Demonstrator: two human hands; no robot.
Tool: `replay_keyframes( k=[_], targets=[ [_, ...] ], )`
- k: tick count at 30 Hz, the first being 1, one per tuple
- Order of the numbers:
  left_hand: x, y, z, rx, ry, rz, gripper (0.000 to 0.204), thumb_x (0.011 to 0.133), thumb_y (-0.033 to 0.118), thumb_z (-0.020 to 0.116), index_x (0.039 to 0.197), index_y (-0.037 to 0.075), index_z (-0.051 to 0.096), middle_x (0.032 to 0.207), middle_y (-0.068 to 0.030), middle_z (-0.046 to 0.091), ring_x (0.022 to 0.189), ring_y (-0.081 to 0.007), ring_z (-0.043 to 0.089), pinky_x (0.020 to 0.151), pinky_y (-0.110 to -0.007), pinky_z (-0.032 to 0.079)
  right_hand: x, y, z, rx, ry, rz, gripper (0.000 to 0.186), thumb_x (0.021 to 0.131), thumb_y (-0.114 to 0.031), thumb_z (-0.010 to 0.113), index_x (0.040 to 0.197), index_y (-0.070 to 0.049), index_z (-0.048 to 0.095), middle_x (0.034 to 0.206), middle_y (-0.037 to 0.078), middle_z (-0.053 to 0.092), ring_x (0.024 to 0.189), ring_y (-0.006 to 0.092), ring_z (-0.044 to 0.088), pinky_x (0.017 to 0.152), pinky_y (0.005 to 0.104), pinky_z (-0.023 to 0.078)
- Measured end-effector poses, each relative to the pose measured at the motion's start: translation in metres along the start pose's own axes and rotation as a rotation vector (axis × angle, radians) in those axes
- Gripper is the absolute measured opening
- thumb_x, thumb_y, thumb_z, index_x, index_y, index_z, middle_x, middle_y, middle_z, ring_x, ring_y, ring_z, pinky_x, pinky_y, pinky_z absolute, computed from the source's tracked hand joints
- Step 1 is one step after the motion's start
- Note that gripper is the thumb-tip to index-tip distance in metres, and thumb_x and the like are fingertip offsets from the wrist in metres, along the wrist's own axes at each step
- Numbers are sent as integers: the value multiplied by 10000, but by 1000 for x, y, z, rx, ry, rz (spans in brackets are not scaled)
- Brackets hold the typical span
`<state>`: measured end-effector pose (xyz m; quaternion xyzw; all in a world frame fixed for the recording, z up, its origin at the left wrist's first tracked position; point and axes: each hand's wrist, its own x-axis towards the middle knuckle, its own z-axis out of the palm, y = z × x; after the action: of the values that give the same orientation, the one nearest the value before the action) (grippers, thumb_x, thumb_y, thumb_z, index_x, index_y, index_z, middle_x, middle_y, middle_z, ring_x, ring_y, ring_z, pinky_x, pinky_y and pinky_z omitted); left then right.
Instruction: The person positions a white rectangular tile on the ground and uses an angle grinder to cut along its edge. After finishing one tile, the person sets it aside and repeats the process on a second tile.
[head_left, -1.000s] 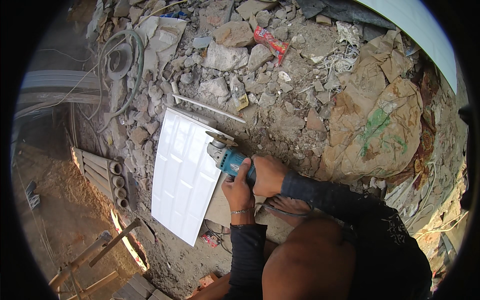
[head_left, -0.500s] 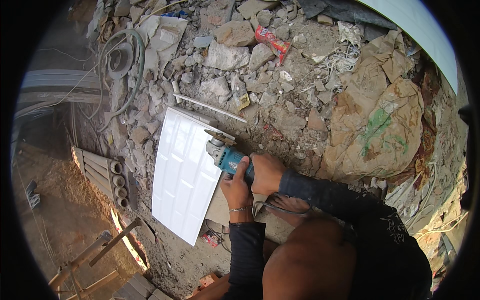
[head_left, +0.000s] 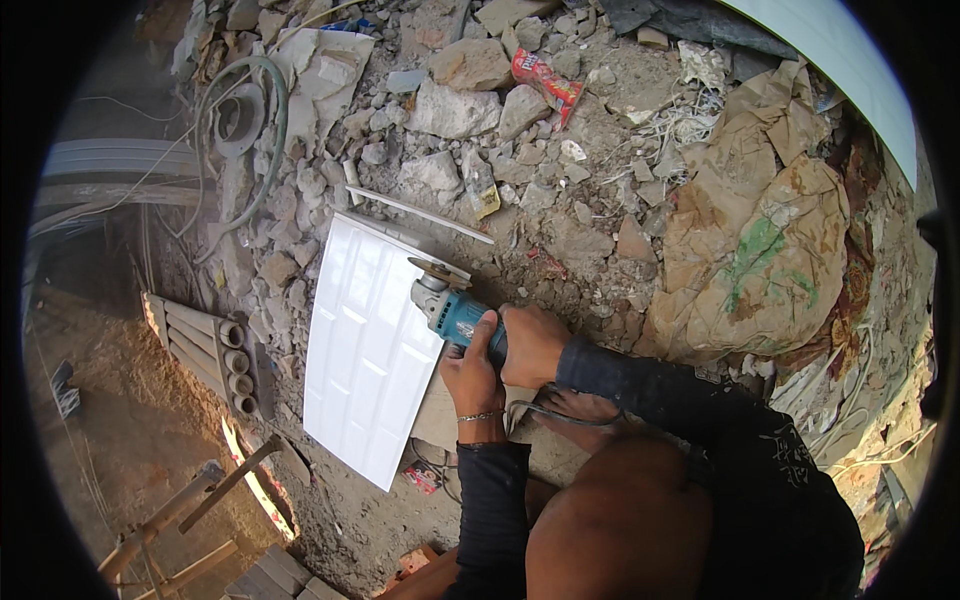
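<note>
An angle grinder with a teal body is gripped by both of my hands. My left hand wraps round its body from below, thumb along the casing. My right hand closes over the rear end, hiding most of it. The grinder's cutting disc sits over the far right edge of a glossy white panel with a raised brick pattern. Whether the disc touches the panel, I cannot tell. A dark power cord curves beside my foot, below my right hand.
Broken rubble covers the ground beyond the panel. A thin white strip lies along its far end. To the right is crumpled brown paper. Several stacked pipes and a wooden beam are at left; a hose loops farther back.
</note>
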<state>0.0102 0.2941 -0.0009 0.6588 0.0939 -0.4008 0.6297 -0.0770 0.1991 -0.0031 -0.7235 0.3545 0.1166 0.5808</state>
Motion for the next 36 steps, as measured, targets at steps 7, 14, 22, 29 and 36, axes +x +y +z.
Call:
replay_keyframes(
  k=[7, 14, 22, 29, 36],
  targets=[
    [0, 2, 0, 40, 14, -2, 151, 925, 44, 766, 1041, -12, 687, 984, -74, 727, 823, -166, 705, 754, -316, 585, 1, 1, 2, -14, 18, -1, 496, 646, -148, 757, 1045, 106, 608, 982, 330, 708, 962, 470, 718, 845, 477, 602],
    [0, 1, 1, 31, 21, -4, 145, 924, 46, 768, 1030, -11, 688, 983, -80, 727, 818, -172, 709, 751, -319, 590, 3, 2, 2, 2, 10, -1, 502, 642, -153, 761, 1044, 106, 608, 989, 336, 706, 957, 472, 719, 848, 476, 603],
    [0, 1, 0, 14, 11, -15, 146, 917, 39, 773, 1023, -10, 684, 977, -84, 727, 814, -175, 711, 747, -322, 592, 2, 2, 3, -9, 14, 6, 488, 652, -158, 759, 1038, 101, 610, 981, 331, 706, 954, 470, 720, 843, 481, 603],
    [1, -1, 0, 3, 5, 11, 150, 920, 35, 768, 1031, -5, 677, 977, -78, 726, 816, -169, 708, 749, -318, 588, 1, 3, 1, -2, 18, -2, 481, 651, -157, 758, 1032, 98, 613, 974, 331, 706, 951, 470, 720, 836, 484, 604],
    [0, 0, 1, 17, 12, -7, 154, 916, 51, 778, 1021, 1, 678, 959, -72, 725, 792, -161, 699, 719, -308, 574, 2, 3, 1, -6, 7, -4, 491, 651, -157, 765, 1040, 101, 614, 979, 331, 706, 955, 467, 721, 839, 474, 603]
  ],
)
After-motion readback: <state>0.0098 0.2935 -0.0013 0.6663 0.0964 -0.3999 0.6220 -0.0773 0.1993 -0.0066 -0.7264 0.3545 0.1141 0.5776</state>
